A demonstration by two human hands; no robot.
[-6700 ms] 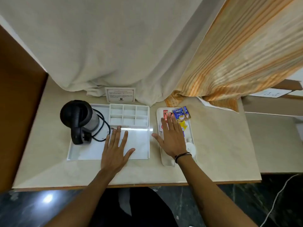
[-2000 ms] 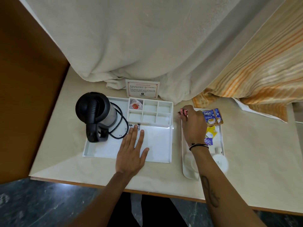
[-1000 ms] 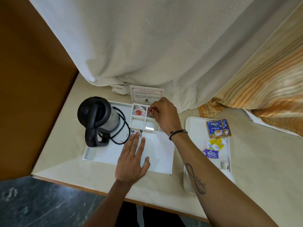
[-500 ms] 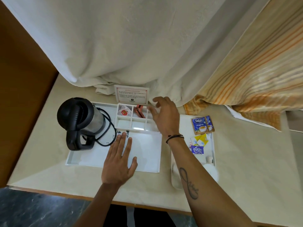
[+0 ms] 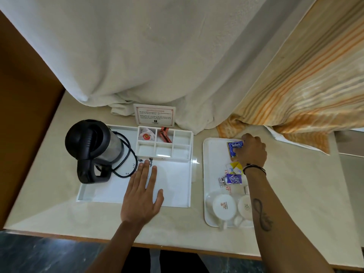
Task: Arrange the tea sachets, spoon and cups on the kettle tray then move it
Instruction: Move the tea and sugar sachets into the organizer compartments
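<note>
The white kettle tray (image 5: pixel 177 194) holds a black kettle (image 5: pixel 92 148) at its left and a grid of compartments at the back. A white sachet (image 5: pixel 146 134) and a red sachet (image 5: pixel 164 133) lie in two back compartments. My left hand (image 5: pixel 142 192) rests flat on the tray's open floor. On the right, a white serving tray (image 5: pixel 213 154) carries a blue Tetley sachet (image 5: pixel 234 148), yellow sachets (image 5: pixel 235 168), a purple sachet (image 5: pixel 233 179) and two white cups (image 5: pixel 224 205). My right hand (image 5: pixel 253 150) is closed on the Tetley sachet. No spoon can be made out.
A printed card (image 5: pixel 154 115) stands behind the kettle tray. White curtain (image 5: pixel 157 56) and striped orange curtain (image 5: pixel 305 91) hang over the back of the beige counter (image 5: pixel 305 203). A brown wooden wall (image 5: pixel 23 105) borders the left. The kettle's black cord (image 5: pixel 129 154) loops on the tray.
My right hand left the red sachet in a back compartment, moved right to the serving tray and took hold of the Tetley sachet. My left hand stayed flat on the kettle tray.
</note>
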